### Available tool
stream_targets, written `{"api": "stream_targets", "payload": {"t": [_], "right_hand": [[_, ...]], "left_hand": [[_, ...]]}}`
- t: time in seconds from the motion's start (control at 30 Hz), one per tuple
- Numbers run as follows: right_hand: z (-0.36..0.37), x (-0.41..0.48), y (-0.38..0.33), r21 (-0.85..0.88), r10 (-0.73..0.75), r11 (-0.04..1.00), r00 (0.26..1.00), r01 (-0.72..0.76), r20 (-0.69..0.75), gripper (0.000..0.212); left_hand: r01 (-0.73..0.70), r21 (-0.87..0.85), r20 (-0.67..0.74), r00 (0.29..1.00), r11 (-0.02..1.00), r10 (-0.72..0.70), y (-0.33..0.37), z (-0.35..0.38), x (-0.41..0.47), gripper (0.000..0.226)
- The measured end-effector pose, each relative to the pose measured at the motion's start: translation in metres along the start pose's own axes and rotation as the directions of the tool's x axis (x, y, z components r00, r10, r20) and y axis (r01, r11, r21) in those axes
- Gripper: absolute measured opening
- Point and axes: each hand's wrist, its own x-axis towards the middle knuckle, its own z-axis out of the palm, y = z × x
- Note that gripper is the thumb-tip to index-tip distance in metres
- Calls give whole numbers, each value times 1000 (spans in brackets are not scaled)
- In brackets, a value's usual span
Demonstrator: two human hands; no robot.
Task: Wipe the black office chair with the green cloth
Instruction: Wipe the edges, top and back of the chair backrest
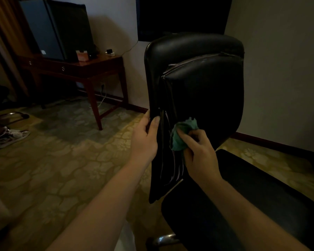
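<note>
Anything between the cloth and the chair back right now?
Nothing visible. The right hand holds the green cloth directly against the black chair back, near its edge. The left hand grips that edge beside the cloth, not between them.

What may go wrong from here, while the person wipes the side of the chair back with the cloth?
1. The cloth in the right hand presses beside peeling strips on the chair edge; it may snag and tear them further.
2. Only the left hand steadies the chair, so a firm push might swivel it.
3. The room is dim, so dirt on the black surface may be missed.
</note>
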Motion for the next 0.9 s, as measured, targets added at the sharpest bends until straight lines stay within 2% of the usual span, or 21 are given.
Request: {"api": "stream_targets", "payload": {"t": [0.13,0.33,0.63,0.9], "right_hand": [[-4,-8,4,13,7,1000,999,-7,31,47],[-14,39,-12,30,27,999,999,-26,-40,45],[-1,-32,13,27,24,999,997,-26,77,49],[-13,17,-4,39,9,999,1000,-9,2,46]], "left_hand": [[-8,33,49,999,999,6,-1,-3,-1,39],[45,116,67,996,992,-53,-4,-7,-11,27],[23,102,12,1000,994,-24,-6,-4,-20,35],[46,120,21,999,992,-49,-6,-7,-20,35]]}}
